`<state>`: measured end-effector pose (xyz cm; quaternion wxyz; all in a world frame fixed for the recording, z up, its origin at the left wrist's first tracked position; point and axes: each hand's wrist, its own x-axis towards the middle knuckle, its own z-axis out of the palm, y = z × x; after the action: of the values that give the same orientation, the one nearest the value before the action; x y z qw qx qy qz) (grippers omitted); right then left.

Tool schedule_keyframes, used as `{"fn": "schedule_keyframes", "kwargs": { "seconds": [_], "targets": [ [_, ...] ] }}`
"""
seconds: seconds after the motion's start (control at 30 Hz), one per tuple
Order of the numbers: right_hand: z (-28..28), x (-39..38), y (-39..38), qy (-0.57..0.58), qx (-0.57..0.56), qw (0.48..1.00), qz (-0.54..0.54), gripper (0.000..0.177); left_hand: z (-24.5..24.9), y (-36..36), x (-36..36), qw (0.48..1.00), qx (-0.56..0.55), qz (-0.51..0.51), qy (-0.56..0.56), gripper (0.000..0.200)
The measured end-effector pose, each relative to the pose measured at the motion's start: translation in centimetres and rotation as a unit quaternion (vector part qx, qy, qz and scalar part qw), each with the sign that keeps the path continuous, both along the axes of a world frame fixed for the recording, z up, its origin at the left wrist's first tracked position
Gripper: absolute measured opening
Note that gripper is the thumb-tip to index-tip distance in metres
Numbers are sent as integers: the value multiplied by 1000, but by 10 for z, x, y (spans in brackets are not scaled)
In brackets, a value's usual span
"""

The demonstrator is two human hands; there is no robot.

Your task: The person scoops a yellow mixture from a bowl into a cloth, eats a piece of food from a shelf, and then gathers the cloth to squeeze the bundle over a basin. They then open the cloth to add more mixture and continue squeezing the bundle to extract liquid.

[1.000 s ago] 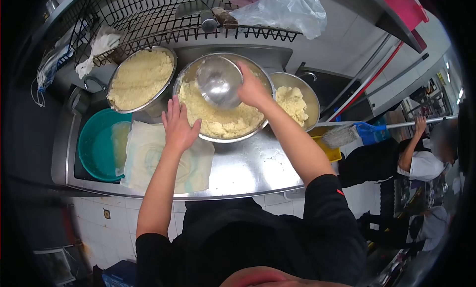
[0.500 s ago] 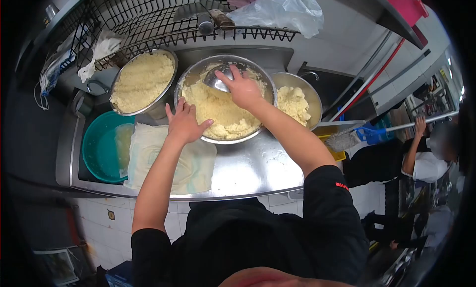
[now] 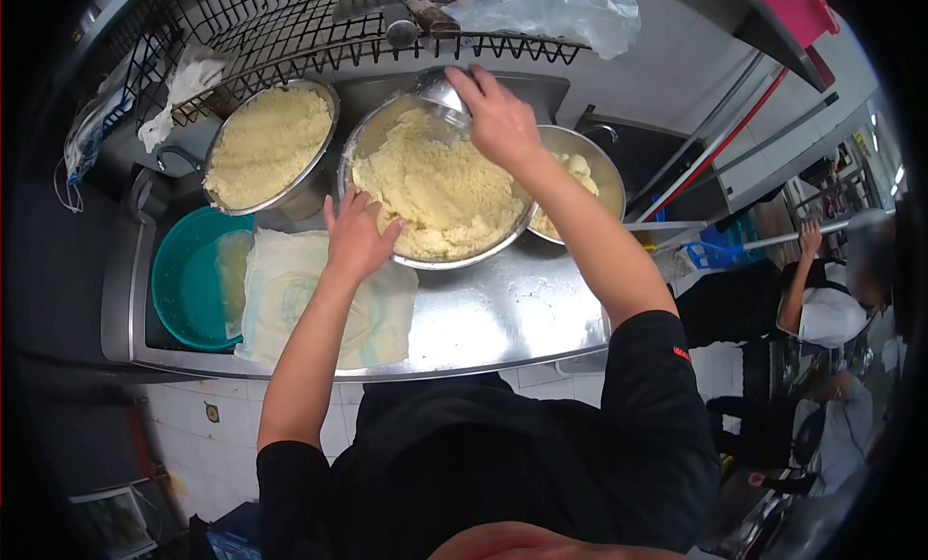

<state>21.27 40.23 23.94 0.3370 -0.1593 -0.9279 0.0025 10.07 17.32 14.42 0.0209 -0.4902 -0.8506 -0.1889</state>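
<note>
Our right hand [image 3: 505, 125] is curled, with the fingers bent over the edge of a small metal bowl [image 3: 443, 88], and it has hold of it. This small bowl is at the upper middle of the frame, at the far rim of the large bowl [image 3: 449, 263]. It is tilted; being round, it has no clear long axis, and which way its mouth is pointing we cannot tell with certainty.

Our left hand [image 3: 360, 241] is mostly open, the fingers apart, and it touches the left lower rim of the large bowl; how firmly it presses, we cannot tell. The large bowl opens upward, and yellow crumbly food [image 3: 435, 188] is heaped inside it.

At the upper left stands another bowl [image 3: 305, 196], filled with similar food; it looks oval to us, its long axis running from lower left to upper right. To the right of the large bowl, just beside it, is a third bowl [image 3: 609, 181]. A pale cloth [image 3: 290, 299] lies flat on the steel counter [image 3: 483, 318], next to a green basin [image 3: 184, 280] at the left.
</note>
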Motion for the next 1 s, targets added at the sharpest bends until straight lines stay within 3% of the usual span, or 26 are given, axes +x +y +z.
{"fn": "schedule_keyframes", "kwargs": {
  "seconds": [0.07,0.17,0.2,0.27,0.3,0.33,0.4,0.47,0.53,0.6,0.67,0.7,0.77,0.93,1.0],
  "targets": [
    [-19,-1,9,10,49,999,-9,53,-3,-1,-1,1000,21,-3,-1,49],
    [-62,-2,0,-158,31,987,-24,62,-15,0,-4,997,74,-7,0,46],
    [-75,-4,-10,-161,29,986,-24,62,-18,1,-5,994,108,-10,3,45],
    [-82,-8,-37,-158,-38,986,-36,64,-18,5,-3,989,146,-12,11,42],
    [-76,-7,-40,-156,-140,977,-41,66,-20,5,0,983,183,-16,20,39],
    [-73,-6,-36,-159,-140,976,-43,66,-24,4,3,983,184,-17,17,39],
    [-63,-4,-22,-106,-232,967,-13,67,-30,8,3,957,286,-33,-45,33],
    [-41,7,-20,-104,-246,964,-3,67,-30,8,4,953,300,-35,-36,33],
    [-22,17,-11,-25,-201,979,38,66,-29,5,6,949,311,-35,-31,33],
    [-12,31,-4,-13,-156,987,41,61,-26,2,5,949,304,-21,-85,35],
    [1,45,-15,-111,-91,988,-60,60,-28,2,3,945,309,-23,-103,37],
    [3,48,-22,-111,-91,988,-61,60,-29,2,2,942,314,-22,-120,38],
    [-1,57,-42,-230,-48,964,-126,60,-20,1,11,950,290,-22,-111,40],
    [-34,57,-72,-203,-72,974,-72,62,-27,2,11,956,280,-21,-84,46],
    [-38,50,-75,-141,-210,964,-81,68,-29,7,12,958,280,-4,-60,49]
  ]
}}
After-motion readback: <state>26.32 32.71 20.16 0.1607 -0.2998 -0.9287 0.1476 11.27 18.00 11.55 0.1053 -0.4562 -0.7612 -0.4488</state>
